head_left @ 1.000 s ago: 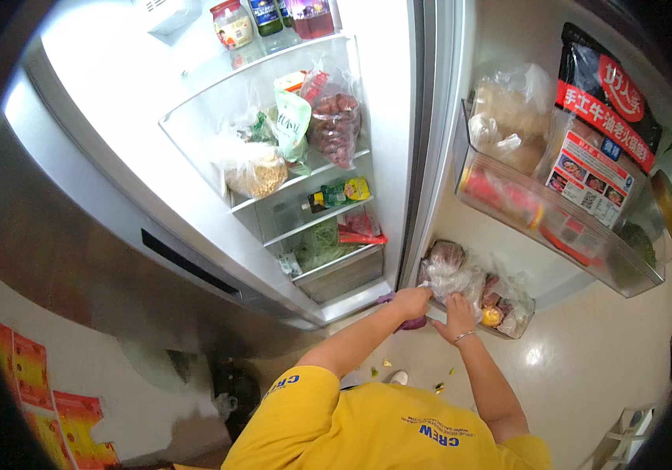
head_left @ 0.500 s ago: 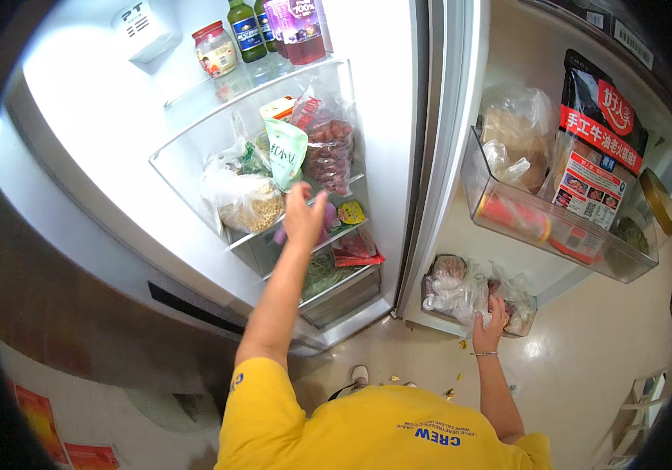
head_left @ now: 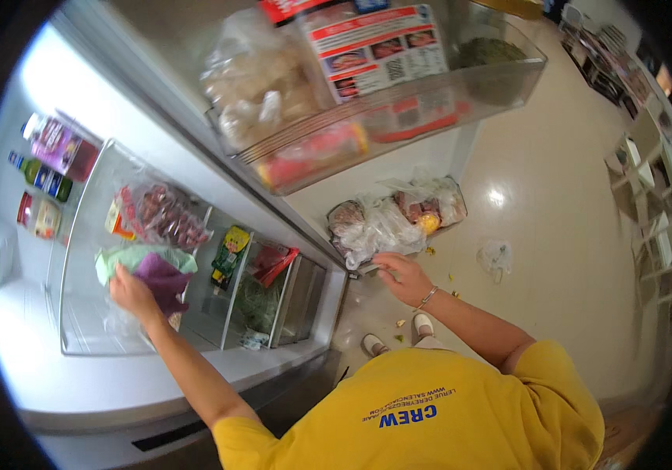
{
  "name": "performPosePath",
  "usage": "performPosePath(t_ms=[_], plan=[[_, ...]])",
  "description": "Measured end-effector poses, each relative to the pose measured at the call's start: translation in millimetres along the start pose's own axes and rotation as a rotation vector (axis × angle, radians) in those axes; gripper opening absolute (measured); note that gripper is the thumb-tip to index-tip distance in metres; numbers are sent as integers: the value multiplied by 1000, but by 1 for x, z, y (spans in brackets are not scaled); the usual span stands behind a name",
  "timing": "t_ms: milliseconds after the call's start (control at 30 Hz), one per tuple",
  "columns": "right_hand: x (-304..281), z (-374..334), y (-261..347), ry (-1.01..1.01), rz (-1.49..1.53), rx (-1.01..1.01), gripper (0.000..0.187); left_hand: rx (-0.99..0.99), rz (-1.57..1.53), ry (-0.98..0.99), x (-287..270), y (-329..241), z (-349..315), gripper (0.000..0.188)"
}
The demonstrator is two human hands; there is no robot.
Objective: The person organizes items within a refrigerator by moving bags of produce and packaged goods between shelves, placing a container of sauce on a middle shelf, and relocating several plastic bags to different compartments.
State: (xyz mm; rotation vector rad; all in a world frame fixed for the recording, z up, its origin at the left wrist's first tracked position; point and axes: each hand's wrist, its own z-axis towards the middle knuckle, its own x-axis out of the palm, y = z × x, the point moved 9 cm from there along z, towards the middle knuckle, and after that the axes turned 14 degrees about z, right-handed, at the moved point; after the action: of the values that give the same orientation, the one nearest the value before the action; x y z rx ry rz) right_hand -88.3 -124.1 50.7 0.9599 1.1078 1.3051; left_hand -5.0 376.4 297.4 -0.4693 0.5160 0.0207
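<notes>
My left hand (head_left: 134, 296) is inside the lit fridge, its fingers closed on a purple cloth (head_left: 165, 280). The cloth lies against a pale green packet (head_left: 134, 257) at the front of a glass shelf. Close behind them is a clear bag of dark red pieces (head_left: 168, 215). My right hand (head_left: 403, 279) hovers by the low door bin (head_left: 369, 268), fingers apart and nothing visible in them. That bin holds clear plastic bags (head_left: 389, 227) with food inside and a small yellow item (head_left: 428, 223).
A clear upper door bin (head_left: 399, 137), with bags and a red roll-shaped pack (head_left: 312, 154), juts out above. A purple drink bottle (head_left: 60, 147), a green bottle (head_left: 40, 176) and a red-lidded jar (head_left: 37, 215) stand deeper in the fridge. White chairs (head_left: 649, 168) are at right.
My view has swung right and the fridge appears turned. My left hand has moved up to the green packet with the purple cloth. My right hand has come away from the bagged food.
</notes>
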Motion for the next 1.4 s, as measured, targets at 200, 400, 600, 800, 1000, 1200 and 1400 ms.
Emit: performPosePath(t_ms=[200,400,600,800,1000,1200,1400], plan=[[44,10,100,200,9,-236,34,-405,-570,194,-35,-113,-119,35],[52,-5,81,343,-194,-180,80,-408,-821,632,18,-185,-256,27],[-28,-17,53,92,-358,-113,79,-350,-965,892,46,-273,-315,16],[-90,3,56,-182,-273,-232,70,-152,-931,950,59,-342,-333,12],[-108,9,40,-271,-199,-275,51,55,-780,952,51,-357,-347,13],[-101,23,-58,-378,424,161,27,287,-591,969,44,-370,-351,18],[-131,108,-42,-162,258,150,37,141,-664,936,65,-318,-378,19]])
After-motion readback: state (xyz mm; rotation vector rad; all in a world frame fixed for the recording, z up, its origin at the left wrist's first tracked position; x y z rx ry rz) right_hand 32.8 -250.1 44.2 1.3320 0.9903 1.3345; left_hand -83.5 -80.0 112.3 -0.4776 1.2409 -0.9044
